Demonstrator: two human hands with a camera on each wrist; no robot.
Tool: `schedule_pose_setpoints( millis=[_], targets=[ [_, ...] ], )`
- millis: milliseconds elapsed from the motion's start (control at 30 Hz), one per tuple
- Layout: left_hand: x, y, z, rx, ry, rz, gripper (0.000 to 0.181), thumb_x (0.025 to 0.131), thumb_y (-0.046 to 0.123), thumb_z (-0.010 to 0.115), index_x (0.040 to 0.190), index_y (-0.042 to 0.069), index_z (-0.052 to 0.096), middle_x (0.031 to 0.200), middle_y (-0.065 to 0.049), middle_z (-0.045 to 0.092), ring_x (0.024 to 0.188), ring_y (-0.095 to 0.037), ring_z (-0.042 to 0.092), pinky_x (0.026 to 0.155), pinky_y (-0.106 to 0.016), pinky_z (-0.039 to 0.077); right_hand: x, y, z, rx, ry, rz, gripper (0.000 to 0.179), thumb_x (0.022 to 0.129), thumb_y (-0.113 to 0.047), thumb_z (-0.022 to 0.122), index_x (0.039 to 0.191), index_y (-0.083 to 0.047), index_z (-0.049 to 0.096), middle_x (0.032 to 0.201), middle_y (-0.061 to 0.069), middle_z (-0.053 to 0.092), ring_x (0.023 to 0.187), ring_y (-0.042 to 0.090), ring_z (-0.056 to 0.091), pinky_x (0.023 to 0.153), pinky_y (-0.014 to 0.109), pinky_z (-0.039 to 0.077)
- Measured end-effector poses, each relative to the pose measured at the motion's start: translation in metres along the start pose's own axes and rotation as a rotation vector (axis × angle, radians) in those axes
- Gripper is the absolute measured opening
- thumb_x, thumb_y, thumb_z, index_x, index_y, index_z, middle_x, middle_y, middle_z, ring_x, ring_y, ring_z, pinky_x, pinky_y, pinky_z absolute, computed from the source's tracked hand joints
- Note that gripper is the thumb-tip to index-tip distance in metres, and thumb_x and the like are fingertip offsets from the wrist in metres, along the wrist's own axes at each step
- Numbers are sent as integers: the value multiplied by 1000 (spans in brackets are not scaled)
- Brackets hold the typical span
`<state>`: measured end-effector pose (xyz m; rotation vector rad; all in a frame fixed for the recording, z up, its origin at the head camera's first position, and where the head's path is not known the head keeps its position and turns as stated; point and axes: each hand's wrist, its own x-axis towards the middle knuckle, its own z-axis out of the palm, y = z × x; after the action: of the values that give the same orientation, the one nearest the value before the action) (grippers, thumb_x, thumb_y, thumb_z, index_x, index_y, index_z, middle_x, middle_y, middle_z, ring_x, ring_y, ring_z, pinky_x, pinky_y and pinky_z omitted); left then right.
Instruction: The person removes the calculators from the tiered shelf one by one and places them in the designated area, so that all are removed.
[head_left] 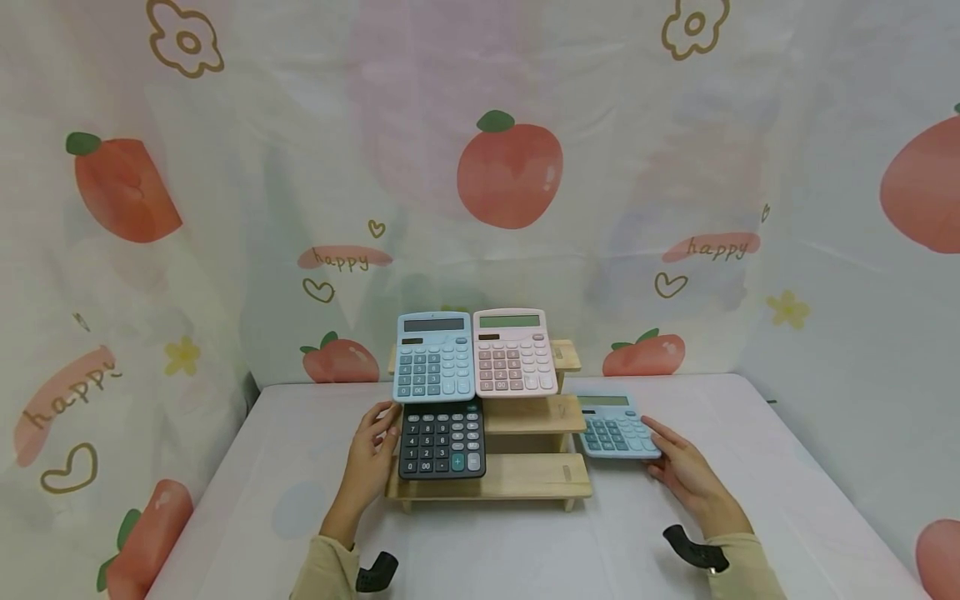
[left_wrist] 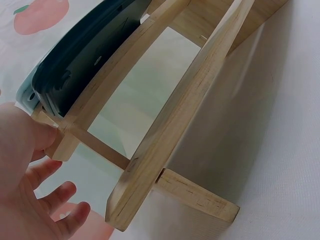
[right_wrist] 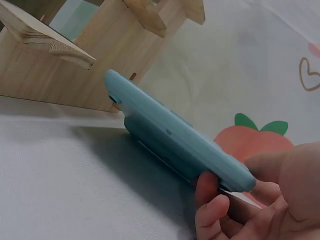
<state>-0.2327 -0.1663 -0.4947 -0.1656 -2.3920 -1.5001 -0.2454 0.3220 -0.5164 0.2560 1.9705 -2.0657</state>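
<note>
A three-tier wooden rack [head_left: 536,477] stands on the table. My left hand [head_left: 369,457] grips the left end of its middle tier, with the thumb against the board [left_wrist: 64,142] and the other fingers loosely bent below it. At the rack's right side my right hand [head_left: 686,471] pinches a light blue calculator [head_left: 617,433] by its lower right corner. The right wrist view shows that calculator [right_wrist: 175,132] edge-on and tilted, thumb on one face and fingers under the other. A black calculator [head_left: 442,442] leans on the rack below another light blue calculator [head_left: 433,358].
A pink calculator [head_left: 515,354] leans on the top tier, right beside the upper light blue one. The lowest tier's front board [head_left: 525,482] juts toward me. A white cloth covers the table [head_left: 495,550], and a fruit-printed curtain [head_left: 420,167] hangs behind and at both sides.
</note>
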Motion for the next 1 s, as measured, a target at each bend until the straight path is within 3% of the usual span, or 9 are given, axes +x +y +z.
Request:
schedule_pose_setpoints(
  millis=[167,300,400,633,833,1000],
  targets=[
    [0,2,-1,-13,-10,-16,41,104,6,51,144,-2,53,156,-15,44,139,-37,46,103,-58,42,-3,-4,-1,-51,40,-11,60,111,-36,34,163,-13,15,120,-23,56,94,-2,55,78,23,47],
    [0,2,-1,-16,-11,-23,41,104,6,51,144,-1,53,156,-15,44,140,-37,45,103,-57,42,-7,-11,1,-156,50,-21,63,110,-41,32,163,-10,15,149,5,45,96,-1,54,79,24,50],
    [0,2,-1,-15,-11,-23,41,104,5,50,144,-1,53,156,-15,43,139,-38,45,103,-58,42,-9,-15,3,-226,56,-28,65,110,-42,32,163,-7,16,160,22,29,95,-2,55,78,23,52],
    [0,0,-1,-8,-11,-20,41,104,6,51,144,-1,53,156,-17,43,139,-38,46,103,-58,42,-16,-24,7,-376,59,-52,65,111,-39,31,161,0,17,161,33,25,97,4,61,78,24,56],
    [0,0,-1,-4,-16,-21,41,104,6,51,144,-1,53,156,-15,43,140,-37,45,101,-56,42,-20,-28,8,-448,64,-53,66,111,-40,30,160,2,16,159,40,22,117,26,67,85,28,59],
    [0,0,-1,-5,-17,-21,41,104,6,51,144,-1,53,156,-13,44,140,-37,45,102,-55,42,-21,-30,7,-485,94,-66,65,111,-38,29,159,5,18,154,43,26,111,29,71,83,30,60]
  ],
)
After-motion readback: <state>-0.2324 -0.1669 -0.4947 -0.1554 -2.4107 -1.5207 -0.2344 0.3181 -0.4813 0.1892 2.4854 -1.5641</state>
